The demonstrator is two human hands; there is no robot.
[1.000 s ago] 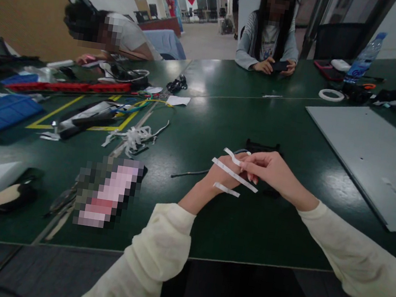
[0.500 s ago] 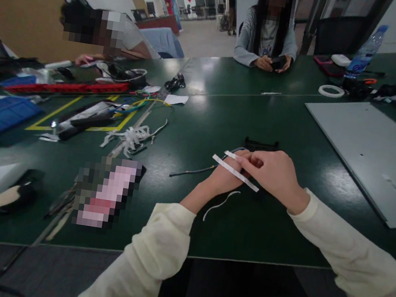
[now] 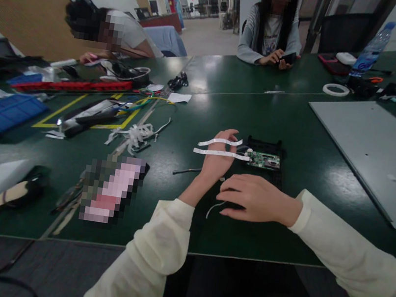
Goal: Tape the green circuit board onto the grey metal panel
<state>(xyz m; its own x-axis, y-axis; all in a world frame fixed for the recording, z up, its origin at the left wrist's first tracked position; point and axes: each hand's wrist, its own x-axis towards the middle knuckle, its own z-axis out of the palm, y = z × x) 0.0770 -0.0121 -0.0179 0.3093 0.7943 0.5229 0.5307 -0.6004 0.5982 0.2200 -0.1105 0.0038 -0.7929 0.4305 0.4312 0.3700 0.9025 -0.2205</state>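
Nearest us on the desk (image 3: 243, 242), the right hand (image 3: 254, 196) has its fingers bent beside a curled strip (image 3: 210, 209); we cannot tell whether the fingertips grip the end they cover. To the left lies a phone (image 3: 113, 190), its screen pixelated.

A little farther, the left hand (image 3: 218, 165) has two white strips (image 3: 220, 154) across it, and its fingers are loosely curled; we cannot tell whether they grasp anything. A dark cable (image 3: 186, 171) disappears behind its wrist. Just right of the left hand, beyond the right one, we see a green circuit board (image 3: 263, 160) at a black frame (image 3: 266, 142); the right hand may hide the frame's near part.

Off to the left, a blue bin (image 3: 6, 112) is cut off by the view's edge, and we cannot make out its contents. Farthest, on the right, stands a clear bottle (image 3: 368, 57) with a blue label; we cannot judge how full it is.
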